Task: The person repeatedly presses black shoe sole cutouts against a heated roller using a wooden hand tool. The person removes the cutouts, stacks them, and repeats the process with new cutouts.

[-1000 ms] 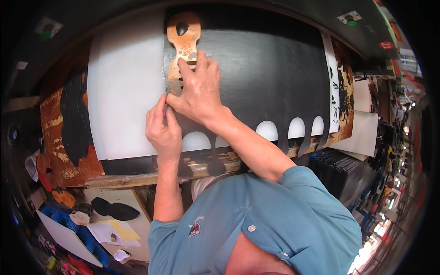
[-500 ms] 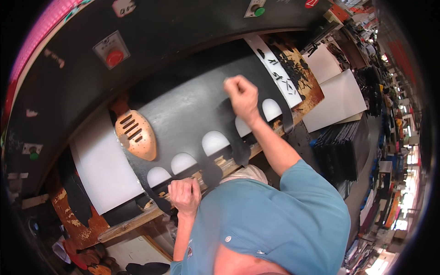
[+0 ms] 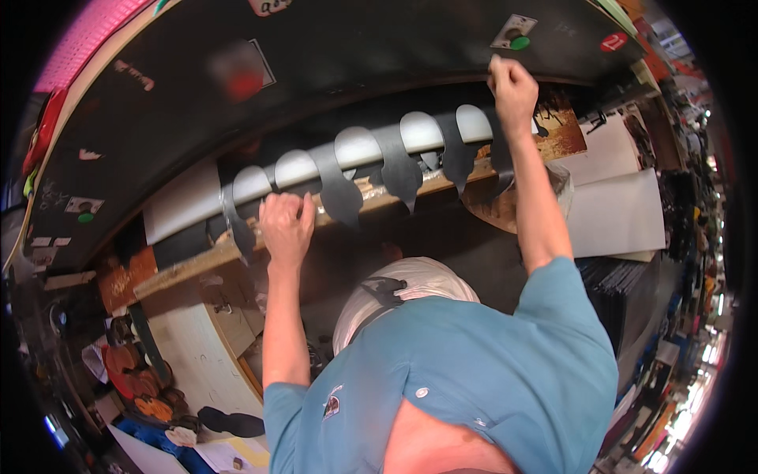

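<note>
A black sheet (image 3: 341, 193) lies on a white board under the dark machine head, its front edge hanging over in rounded tongues with white half-round gaps between them. My left hand (image 3: 286, 225) is closed at the sheet's left front, where one tongue is hidden behind the fingers; it appears to grip that part. Up at the machine's front face, my right hand (image 3: 515, 91) makes a fist just below a green button (image 3: 519, 42). Whether anything is inside that fist does not show.
A red button (image 3: 243, 80) sits blurred on the machine face (image 3: 355, 43). A wooden edge (image 3: 189, 268) runs along the table front. White sheets (image 3: 616, 213) and a stack of dark sheets (image 3: 628, 280) stand at right. Lower left are reddish and orange pieces (image 3: 130, 375).
My right hand has risen from over the sheet to the machine face. My view has shifted and turned. The orange slotted piece that lay on the sheet is now out of sight.
</note>
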A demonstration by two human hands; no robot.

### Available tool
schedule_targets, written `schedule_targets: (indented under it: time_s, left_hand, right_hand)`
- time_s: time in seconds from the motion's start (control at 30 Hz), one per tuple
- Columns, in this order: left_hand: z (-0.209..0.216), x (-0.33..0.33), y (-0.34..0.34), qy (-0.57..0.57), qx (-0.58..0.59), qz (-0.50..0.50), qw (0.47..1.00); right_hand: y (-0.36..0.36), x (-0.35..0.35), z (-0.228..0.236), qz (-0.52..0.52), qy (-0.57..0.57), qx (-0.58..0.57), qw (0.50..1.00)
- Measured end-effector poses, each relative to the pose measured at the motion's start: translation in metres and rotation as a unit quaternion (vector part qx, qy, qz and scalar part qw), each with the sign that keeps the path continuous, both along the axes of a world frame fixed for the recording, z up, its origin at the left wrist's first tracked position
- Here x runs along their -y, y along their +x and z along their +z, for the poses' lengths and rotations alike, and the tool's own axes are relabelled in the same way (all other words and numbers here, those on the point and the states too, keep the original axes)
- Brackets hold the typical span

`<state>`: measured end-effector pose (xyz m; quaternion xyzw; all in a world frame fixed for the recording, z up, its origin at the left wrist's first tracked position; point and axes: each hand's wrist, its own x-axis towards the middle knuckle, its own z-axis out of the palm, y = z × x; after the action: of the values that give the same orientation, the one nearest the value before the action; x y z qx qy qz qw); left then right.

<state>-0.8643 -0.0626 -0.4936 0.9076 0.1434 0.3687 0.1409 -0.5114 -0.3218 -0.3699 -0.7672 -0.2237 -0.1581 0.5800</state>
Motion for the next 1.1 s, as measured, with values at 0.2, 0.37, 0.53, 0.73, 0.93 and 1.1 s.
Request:
schedule_targets:
  time_s: [0.2, 0.37, 0.53, 0.73, 0.93, 1.1]
  left_hand:
    - [0.005, 0.034, 0.016, -0.042, 0.042, 0.019, 0.998]
    - [0.000, 0.049, 0.023, -0.039, 0.029, 0.069, 0.996]
    - [-0.004, 0.047, 0.025, -0.076, 0.022, 0.085, 0.993]
    - [-0.003, 0.048, 0.025, -0.129, -0.008, 0.066, 0.989]
    - [-0.001, 0.049, 0.026, -0.132, 0.005, 0.051, 0.990]
    - [0.026, 0.037, 0.009, -0.221, -0.046, -0.011, 0.974]
  right_hand:
    - [-0.098, 0.013, -0.102, 0.043, -0.131, 0.161, 0.977]
    - [-0.101, 0.012, -0.107, 0.075, -0.163, 0.137, 0.974]
    - [-0.098, 0.016, -0.110, 0.093, -0.159, 0.129, 0.974]
    - [-0.090, 0.014, -0.111, 0.078, -0.173, 0.019, 0.982]
    - [-0.106, -0.044, -0.074, 0.163, -0.090, -0.042, 0.982]
    - [-0.119, -0.165, -0.065, 0.290, -0.138, -0.055, 0.946]
